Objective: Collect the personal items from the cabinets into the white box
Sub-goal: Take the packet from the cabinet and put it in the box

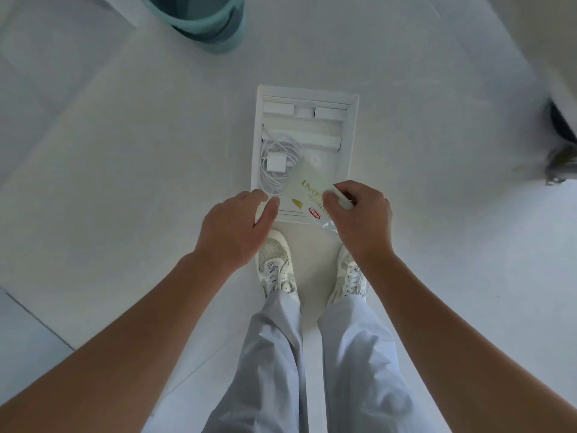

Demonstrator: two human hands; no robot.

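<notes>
1. While I stand over the white box on the floor, my right hand has its grip pinched on a clear packet with gold lettering, plus a small white stick; what the stick is, I cannot tell.
2. The packet hangs over the box's near right corner, partly past the rim and not yet lying inside.
3. My left hand hovers at the near left corner, grip spread, holding nothing.
4. A white charger and its coiled cable lie in the box by the left wall.
5. I judge the step in hand to be dropping this item in. The next move calls for shifting it inward, clear of the rim, then letting go.
</notes>
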